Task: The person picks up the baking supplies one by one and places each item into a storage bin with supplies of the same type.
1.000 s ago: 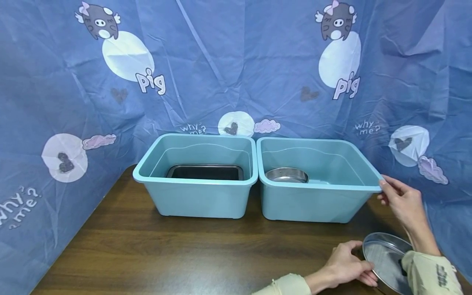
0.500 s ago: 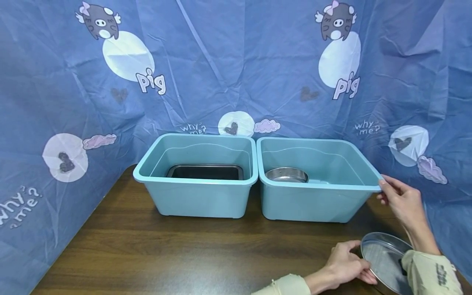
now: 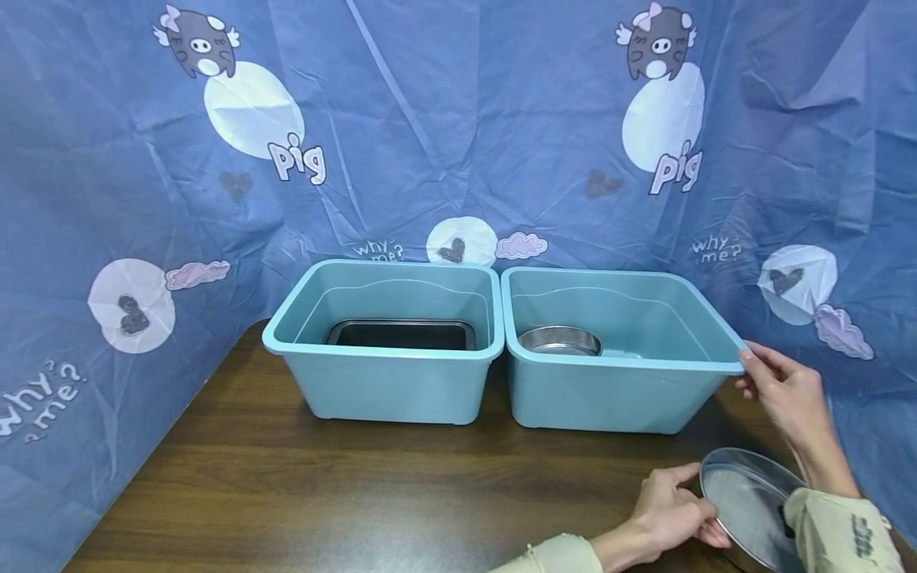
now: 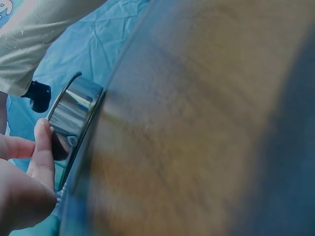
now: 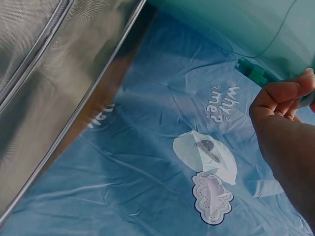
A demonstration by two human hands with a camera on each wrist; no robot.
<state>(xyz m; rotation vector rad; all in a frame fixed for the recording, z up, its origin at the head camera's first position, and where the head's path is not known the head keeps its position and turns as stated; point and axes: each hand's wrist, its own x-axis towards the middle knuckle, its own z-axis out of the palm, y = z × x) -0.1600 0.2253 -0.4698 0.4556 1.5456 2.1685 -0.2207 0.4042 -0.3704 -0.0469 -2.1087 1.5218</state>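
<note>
In the head view my right hand pinches the near right corner of the right-hand blue tub's rim. My left hand grips the left side of a round metal sieve at the lower right. My right forearm and sleeve cover part of this sieve. The left wrist view has my fingertips on its shiny wall. Its fine mesh fills the upper left of the right wrist view. A second round metal sieve lies inside the right tub, at its left end.
Against the right tub's left side stands another blue tub, with a dark rectangular baking pan inside. Both tubs sit on the brown wooden table. A blue printed cloth hangs behind and at the sides.
The sieve by my left hand has shifted slightly left. My right hand keeps its hold on the tub's corner, and the tubs stay put. The head view has swung very slightly.
</note>
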